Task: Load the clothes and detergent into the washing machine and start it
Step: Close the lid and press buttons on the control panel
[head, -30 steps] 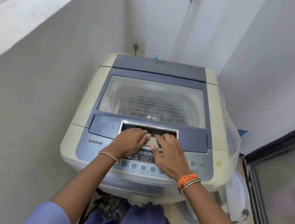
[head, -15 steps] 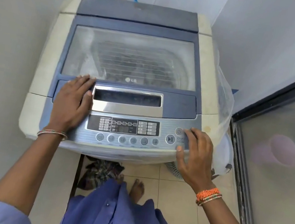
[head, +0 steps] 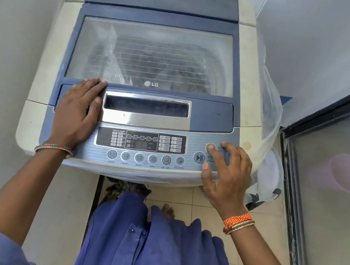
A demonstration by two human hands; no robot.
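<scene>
A top-loading washing machine (head: 42,77) stands in front of me with its clear lid (head: 154,57) closed; dark clothes show dimly in the drum beneath it. My left hand (head: 78,111) lies flat on the lid's left front edge, beside the silver handle recess (head: 146,110). My right hand (head: 227,175) hovers over the right end of the control panel (head: 143,148), fingers spread, index fingertip on the round power button (head: 210,147) and thumb just below the start/pause button (head: 199,158). No detergent is visible.
White walls close in on the left and at the back right. A dark-framed glass door (head: 323,180) stands open on the right. A clear plastic cover (head: 267,115) hangs off the machine's right side. Dark cloth (head: 125,187) lies on the tiled floor by my feet.
Both hands left the middle of the lid handle: the left went to the lid's left front edge, the right to the power button. The camera came closer and tilted down.
</scene>
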